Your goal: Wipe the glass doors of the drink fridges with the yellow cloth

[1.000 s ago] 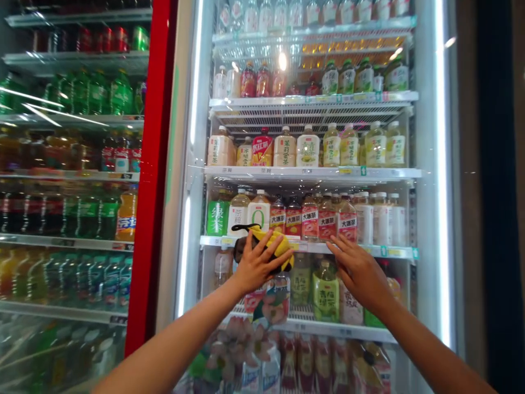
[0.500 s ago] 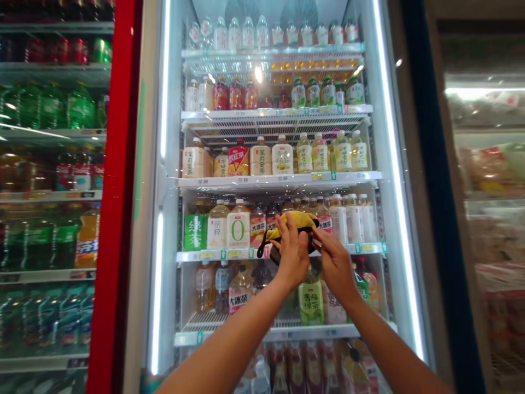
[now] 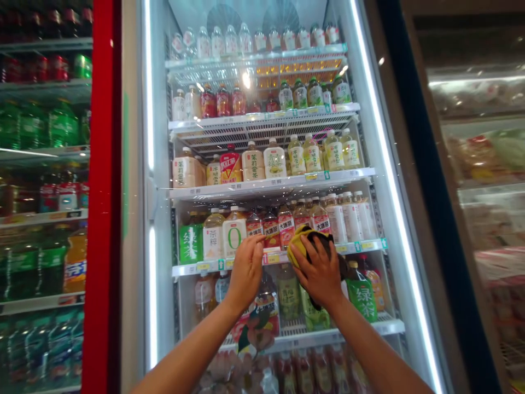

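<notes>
My right hand [image 3: 322,268] presses a yellow and black cleaning cloth [image 3: 296,249] against the glass door of a lit drinks fridge. Its fingers are spread over the cloth, and dark folds hang out beside and below the palm. My left hand [image 3: 247,271] is raised to the left of the cloth, apart from it. Nothing shows in that hand; its fingers are loosely bent and point to the upper right. I cannot tell whether its fingertips touch the glass. Bottles of tea [image 3: 286,225] stand on the shelf behind the hands.
Several shelves of bottles fill the fridge, with a white shelf edge [image 3: 270,185] above my hands. A bright light strip [image 3: 388,164] runs along the right side. A red-framed fridge [image 3: 102,191] stands to the left, and another cabinet [image 3: 484,191] with packaged goods to the right.
Both hands were together at the cloth. My left hand has let go and moved left and down. My right hand now lies over the cloth, slightly lower. The view has shifted and tilted.
</notes>
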Motion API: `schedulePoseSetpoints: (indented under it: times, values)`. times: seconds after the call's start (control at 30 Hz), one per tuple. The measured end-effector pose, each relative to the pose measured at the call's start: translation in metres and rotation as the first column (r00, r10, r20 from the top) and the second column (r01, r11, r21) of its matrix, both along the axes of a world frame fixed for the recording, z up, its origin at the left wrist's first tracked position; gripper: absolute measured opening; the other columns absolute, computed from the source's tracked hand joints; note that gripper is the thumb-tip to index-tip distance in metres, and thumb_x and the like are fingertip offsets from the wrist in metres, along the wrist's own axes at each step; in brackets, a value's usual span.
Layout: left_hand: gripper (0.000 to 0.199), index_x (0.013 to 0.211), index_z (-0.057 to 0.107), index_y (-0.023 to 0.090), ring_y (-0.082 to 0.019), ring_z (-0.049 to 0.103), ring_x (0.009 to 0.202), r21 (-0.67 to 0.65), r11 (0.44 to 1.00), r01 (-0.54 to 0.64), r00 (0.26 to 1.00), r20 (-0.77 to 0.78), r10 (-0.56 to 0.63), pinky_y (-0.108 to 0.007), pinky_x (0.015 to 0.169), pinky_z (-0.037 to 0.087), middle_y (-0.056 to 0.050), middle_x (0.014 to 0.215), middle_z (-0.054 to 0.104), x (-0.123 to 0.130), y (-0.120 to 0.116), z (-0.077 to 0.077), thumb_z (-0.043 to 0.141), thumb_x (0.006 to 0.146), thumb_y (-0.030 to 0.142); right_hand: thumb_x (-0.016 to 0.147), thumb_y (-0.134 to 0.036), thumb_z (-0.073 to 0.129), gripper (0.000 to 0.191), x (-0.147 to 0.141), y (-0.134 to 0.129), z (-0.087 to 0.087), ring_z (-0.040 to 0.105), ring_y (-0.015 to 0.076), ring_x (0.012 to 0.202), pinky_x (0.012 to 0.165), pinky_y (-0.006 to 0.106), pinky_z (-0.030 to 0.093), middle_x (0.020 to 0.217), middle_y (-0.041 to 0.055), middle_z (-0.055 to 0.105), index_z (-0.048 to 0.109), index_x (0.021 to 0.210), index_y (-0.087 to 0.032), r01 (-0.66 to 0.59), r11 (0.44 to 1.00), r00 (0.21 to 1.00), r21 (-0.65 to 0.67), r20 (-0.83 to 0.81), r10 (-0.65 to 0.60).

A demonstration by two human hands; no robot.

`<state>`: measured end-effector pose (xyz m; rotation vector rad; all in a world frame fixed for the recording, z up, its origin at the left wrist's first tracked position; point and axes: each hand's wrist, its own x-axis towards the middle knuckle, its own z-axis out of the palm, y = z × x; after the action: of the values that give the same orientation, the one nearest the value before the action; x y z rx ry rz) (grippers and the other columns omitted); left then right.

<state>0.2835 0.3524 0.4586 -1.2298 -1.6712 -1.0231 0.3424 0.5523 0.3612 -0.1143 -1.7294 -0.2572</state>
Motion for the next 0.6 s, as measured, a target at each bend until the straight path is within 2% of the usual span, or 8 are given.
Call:
schedulePoseSetpoints:
  times: [0.07, 0.13, 0.2, 0.3, 0.37, 0.43, 0.53, 0.6]
  values:
    - [0.039, 0.123, 0.064, 0.023, -0.022, 0.056, 0.128, -0.054, 0.996, -0.073, 0.993, -0.096, 0.068, -0.045, 0.111, 0.045, -0.009, 0.131, 0.064, -0.006, -0.002, -0.007, 0.035, 0.101, 0.038, 0.092, -0.03, 0.059, 0.054, 0.006, 0.007, -0.03, 0.039, 0.0337, 0.143, 0.118, 0.066, 0.019, 0.15, 0.0063, 0.053, 0.05, 0.144, -0.04, -0.003, 0.999, 0.999, 0.052, 0.05, 0.0]
    - [0.039, 0.129, 0.062, 0.023, -0.024, 0.047, 0.139, -0.099, 0.983, -0.155, 0.967, -0.221, 0.13, -0.047, 0.115, 0.04, -0.009, 0.141, 0.058, -0.009, 0.003, -0.015, 0.038, 0.1, 0.034, 0.091, -0.028, 0.061, 0.055, 0.011, 0.01, -0.035, 0.04, 0.0333, 0.142, 0.118, 0.069, 0.016, 0.149, 0.0048, 0.055, 0.051, 0.143, -0.043, -0.007, 0.996, 0.996, 0.094, 0.088, -0.001]
    - [0.041, 0.135, 0.058, 0.022, -0.026, 0.035, 0.148, -0.138, 0.962, -0.235, 0.917, -0.361, 0.172, -0.05, 0.12, 0.032, -0.011, 0.15, 0.051, -0.012, 0.013, -0.021, 0.041, 0.099, 0.03, 0.091, -0.028, 0.062, 0.055, 0.012, 0.013, -0.013, 0.038, 0.0324, 0.143, 0.118, 0.071, 0.009, 0.151, 0.0032, 0.052, 0.05, 0.142, -0.044, -0.01, 0.993, 0.993, 0.122, 0.115, -0.004]
    - [0.052, 0.147, 0.047, 0.02, -0.028, 0.024, 0.153, -0.183, 0.924, -0.337, 0.82, -0.539, 0.192, -0.054, 0.125, 0.019, -0.012, 0.159, 0.039, -0.015, 0.035, -0.03, 0.048, 0.096, 0.028, 0.093, -0.031, 0.06, 0.05, 0.01, 0.028, 0.039, 0.035, 0.0309, 0.146, 0.118, 0.071, 0.007, 0.155, 0.0038, 0.046, 0.052, 0.141, -0.042, 0.018, 0.996, 0.997, 0.082, 0.068, -0.023]
    - [0.061, 0.152, 0.04, 0.021, -0.029, 0.022, 0.153, -0.205, 0.905, -0.372, 0.765, -0.62, 0.174, -0.054, 0.126, 0.011, -0.012, 0.161, 0.036, -0.018, 0.046, -0.037, 0.053, 0.094, 0.032, 0.094, -0.032, 0.058, 0.045, 0.012, 0.044, 0.055, 0.034, 0.0309, 0.146, 0.119, 0.069, 0.012, 0.156, 0.0063, 0.045, 0.054, 0.139, -0.037, 0.053, 0.999, 0.998, 0.002, -0.029, -0.053]
    - [0.065, 0.153, 0.038, 0.022, -0.028, 0.021, 0.154, -0.221, 0.896, -0.386, 0.731, -0.666, 0.151, -0.052, 0.127, 0.005, -0.011, 0.161, 0.036, -0.022, 0.052, -0.044, 0.056, 0.093, 0.036, 0.095, -0.031, 0.055, 0.045, 0.018, 0.058, 0.042, 0.035, 0.0323, 0.145, 0.118, 0.069, 0.017, 0.155, 0.0096, 0.045, 0.054, 0.14, -0.033, 0.083, 0.991, 0.986, -0.103, -0.139, -0.097]
    - [0.068, 0.154, 0.038, 0.022, -0.028, 0.02, 0.154, -0.216, 0.895, -0.389, 0.719, -0.679, 0.149, -0.05, 0.128, 0.003, -0.01, 0.161, 0.036, -0.026, 0.052, -0.054, 0.059, 0.091, 0.04, 0.093, -0.023, 0.052, 0.055, 0.026, 0.062, -0.012, 0.035, 0.0357, 0.145, 0.115, 0.073, 0.021, 0.155, 0.0133, 0.043, 0.045, 0.147, -0.031, 0.096, 0.968, 0.964, -0.234, -0.222, -0.149]
    - [0.071, 0.154, 0.037, 0.022, -0.028, 0.02, 0.154, -0.211, 0.9, -0.381, 0.726, -0.671, 0.15, -0.051, 0.128, 0.003, -0.011, 0.161, 0.036, -0.025, 0.052, -0.059, 0.06, 0.09, 0.041, 0.09, -0.015, 0.052, 0.063, 0.028, 0.055, -0.036, 0.035, 0.0359, 0.145, 0.115, 0.073, 0.02, 0.156, 0.0123, 0.041, 0.041, 0.149, -0.033, 0.084, 0.97, 0.978, -0.226, -0.168, -0.123]
